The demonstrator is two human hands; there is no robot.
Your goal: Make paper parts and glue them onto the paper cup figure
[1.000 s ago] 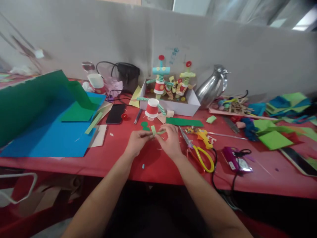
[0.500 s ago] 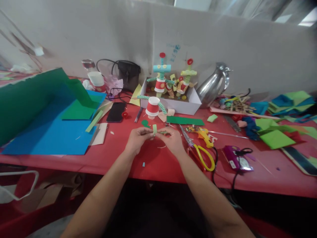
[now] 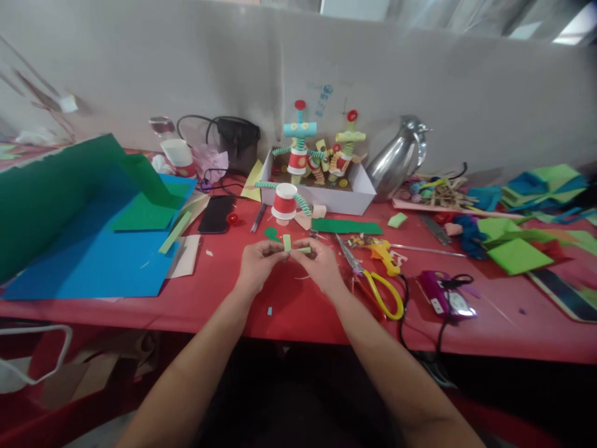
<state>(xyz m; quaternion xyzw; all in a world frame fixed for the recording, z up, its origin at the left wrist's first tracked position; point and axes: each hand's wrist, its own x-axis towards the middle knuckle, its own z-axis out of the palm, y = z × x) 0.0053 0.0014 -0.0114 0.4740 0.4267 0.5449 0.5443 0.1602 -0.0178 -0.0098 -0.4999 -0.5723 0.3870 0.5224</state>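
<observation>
A narrow pale green paper piece (image 3: pixel 286 241) shows two flat arms, one standing upright and the other pointing out to the right; whether this is one folded strip or two crossed strips, I cannot tell. It is held just above the red-covered table (image 3: pixel 298 311), in front of a red-and-white paper cup body (image 3: pixel 284 203) with two coiled green paper arms.

The left hand (image 3: pixel 257 266) pinches the piece narrowly between thumb and fingertips near its corner. The right hand (image 3: pixel 323 264) pinches the sideways arm, thumb and fingers close together. The fingertips of the two hands nearly meet, and the exact contact is too small to make out.

Just beyond the hands lie a dark green paper disc (image 3: pixel 270 233) and one long dark green paper strip (image 3: pixel 346 226). To the right are one pair of yellow-handled metal scissors (image 3: pixel 359 269) and one yellow glue gun (image 3: pixel 386 256). Farther back, two upright paper figures (image 3: pixel 298 158) with red round tops stand at one white cardboard box (image 3: pixel 347 201), one with a blue head and one with a yellowish-green head. One silver metal jug (image 3: pixel 395 158) stands beside the box. Two phones (image 3: pixel 215 214) lie well apart, one on each side.
</observation>
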